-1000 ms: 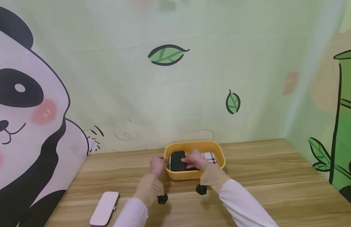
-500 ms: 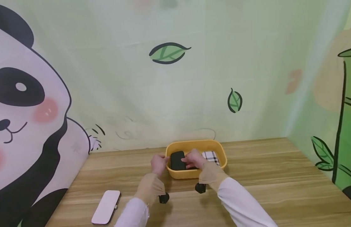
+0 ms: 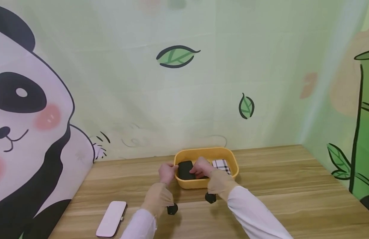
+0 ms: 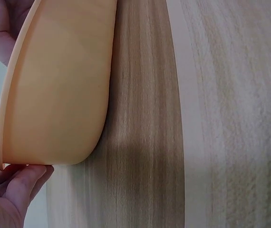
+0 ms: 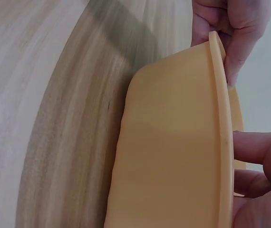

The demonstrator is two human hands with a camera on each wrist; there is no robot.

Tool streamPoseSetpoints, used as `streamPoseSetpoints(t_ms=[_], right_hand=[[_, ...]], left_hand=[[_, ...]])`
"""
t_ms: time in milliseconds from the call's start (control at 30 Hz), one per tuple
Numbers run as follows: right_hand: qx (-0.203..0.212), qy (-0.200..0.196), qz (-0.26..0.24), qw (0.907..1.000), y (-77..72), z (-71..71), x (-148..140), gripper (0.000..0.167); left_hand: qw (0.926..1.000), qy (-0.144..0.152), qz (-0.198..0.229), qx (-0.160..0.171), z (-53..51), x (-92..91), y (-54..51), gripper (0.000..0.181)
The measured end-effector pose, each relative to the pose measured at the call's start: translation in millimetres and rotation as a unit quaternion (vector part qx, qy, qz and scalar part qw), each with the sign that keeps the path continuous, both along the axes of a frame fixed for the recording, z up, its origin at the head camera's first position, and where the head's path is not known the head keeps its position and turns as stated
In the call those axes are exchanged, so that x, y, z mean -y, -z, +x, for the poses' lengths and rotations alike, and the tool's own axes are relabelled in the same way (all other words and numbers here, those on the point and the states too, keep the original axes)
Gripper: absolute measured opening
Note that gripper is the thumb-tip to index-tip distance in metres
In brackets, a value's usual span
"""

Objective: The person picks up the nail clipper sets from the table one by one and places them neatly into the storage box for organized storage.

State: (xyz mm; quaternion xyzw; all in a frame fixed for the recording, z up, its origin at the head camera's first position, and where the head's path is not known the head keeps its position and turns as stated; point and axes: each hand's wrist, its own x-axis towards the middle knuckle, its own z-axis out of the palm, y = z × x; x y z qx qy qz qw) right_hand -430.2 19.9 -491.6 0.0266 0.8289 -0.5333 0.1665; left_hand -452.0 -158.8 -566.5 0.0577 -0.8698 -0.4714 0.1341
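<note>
A yellow oblong basket (image 3: 190, 184) stands on the wooden table near the wall. My left hand (image 3: 167, 172) pinches its left rim; in the left wrist view the fingers (image 4: 24, 183) lie on both sides of the rim. Inside, at the left end, sits a flat black rounded-rectangular case (image 3: 185, 170). With curled fingers, my right hand (image 3: 203, 167) reaches into the basket and holds the case's right edge. A folded checked cloth (image 3: 221, 165) lies at the basket's right end. The wall hides the fingertips of the right hand (image 5: 264, 185) in the right wrist view.
To the left, on the table (image 3: 276, 186), lies a white flat rectangular case (image 3: 111, 218) with a dark edge and a small catch on its side. A printed cloth wall with a panda (image 3: 53, 139) and leaves rises behind the basket.
The black case has settled slightly lower and to the left in the basket, with my right hand shifting a little along with it. My left hand keeps its place on the rim.
</note>
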Motion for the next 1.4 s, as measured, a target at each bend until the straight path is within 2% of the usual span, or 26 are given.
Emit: streamPoseSetpoints(t_ms=[67,100,133,167,233,267,300,367,433,467,500,533,567,600,633,667,700,733,767,833,867,933,967,1267,1400], right_hand=[[0.0,0.006,0.007,1.0,-40.5,35.4,1.9,0.012],[-0.007,0.005,0.008,0.9999,-51.9,45.6,2.0,0.01],[-0.006,0.008,0.006,0.9999,-63.0,55.0,1.8,0.009],[-0.004,0.01,0.007,0.9999,-67.3,58.1,2.5,0.011],[0.0,0.009,0.003,1.0,-66.8,56.1,2.4,0.01],[0.002,0.007,0.004,1.0,-62.5,51.4,2.1,0.01],[0.002,-0.001,0.0,1.0,-49.7,39.2,0.9,0.01],[0.012,-0.004,0.006,0.9999,-27.0,17.0,1.3,0.014],[0.014,-0.008,0.013,0.9998,7.0,-13.6,1.2,0.017],[0.004,-0.014,0.013,0.9998,8.5,-15.5,0.8,0.016],[0.002,-0.023,0.009,0.9997,16.2,-23.1,0.5,0.015],[0.007,-0.016,0.019,0.9997,10.5,-19.2,2.6,0.014],[0.009,-0.013,0.023,0.9996,4.1,-14.5,3.8,0.013],[0.012,-0.012,0.027,0.9995,-4.8,-7.4,4.9,0.011],[0.01,-0.008,0.033,0.9994,-19.1,5.1,6.7,0.009],[0.015,-0.005,0.035,0.9993,-39.7,22.4,7.7,0.008],[0.025,0.0,0.037,0.999,-44.4,27.6,8.8,0.008],[0.026,0.01,0.045,0.9986,-58.7,41.3,10.1,0.008],[0.018,0.007,0.046,0.9987,-64.1,48.2,9.7,0.007],[0.004,0.003,0.047,0.9989,-71.7,58.3,9.1,0.007],[0.001,0.002,0.046,0.9989,-73.5,61.3,8.5,0.006],[-0.008,-0.004,0.044,0.999,-73.2,62.6,7.5,0.007],[-0.011,-0.008,0.043,0.999,-72.5,62.5,7.0,0.008],[-0.006,-0.014,0.037,0.9992,-74.8,62.9,-3.9,0.008],[-0.01,-0.016,0.007,0.9998,-82.1,67.1,-14.2,0.025]], left_hand=[[1.0,0.004,-0.006,0.001,5.0,-0.9,-5.5,0.025],[0.9999,-0.007,-0.012,-0.001,1.5,-1.3,-1.8,0.023],[0.9998,-0.012,-0.016,0.004,-5.1,-0.3,4.6,0.022],[0.9997,-0.013,-0.017,0.012,-14.2,1.8,13.7,0.022],[0.9995,-0.012,-0.018,0.024,-39.0,8.2,39.3,0.022],[0.9994,-0.014,-0.018,0.026,-53.3,12.1,55.1,0.023],[0.9993,-0.021,-0.02,0.024,-69.4,16.1,73.1,0.022],[0.9995,-0.014,-0.017,0.02,-96.9,24.9,105.6,0.027],[0.9998,-0.014,-0.013,0.0,-115.4,30.6,129.0,0.031],[0.9998,-0.014,-0.009,-0.006,-119.6,31.8,134.1,0.031],[0.9998,-0.015,-0.008,-0.006,-117.5,31.2,131.0,0.032],[0.9999,-0.015,-0.005,-0.006,-109.6,28.6,120.9,0.031],[0.9998,-0.019,-0.005,-0.003,-96.2,24.1,104.3,0.03],[0.9997,-0.022,-0.009,0.0,-79.1,18.3,83.1,0.028],[0.9997,-0.021,-0.003,0.016,-56.2,11.4,54.4,0.026],[0.9993,-0.022,-0.001,0.03,-31.6,3.5,24.1,0.023],[0.9987,-0.025,0.0,0.044,-7.4,-4.4,-5.7,0.021],[0.9988,-0.021,0.005,0.045,18.2,-11.4,-34.4,0.02],[0.9984,-0.024,0.01,0.049,39.2,-18.1,-58.9,0.019],[0.9976,-0.022,0.021,0.063,74.6,-27.6,-99.4,0.019],[0.9977,-0.022,0.019,0.061,84.9,-31.0,-110.4,0.018],[0.9977,-0.021,0.019,0.061,98.0,-34.5,-124.2,0.019],[0.9972,-0.025,0.02,0.067,98.5,-35.6,-125.9,0.019],[0.9976,-0.017,0.029,0.061,95.7,-34.2,-121.4,0.015],[0.9979,-0.015,0.027,0.057,96.3,-31.8,-119.6,0.014]])
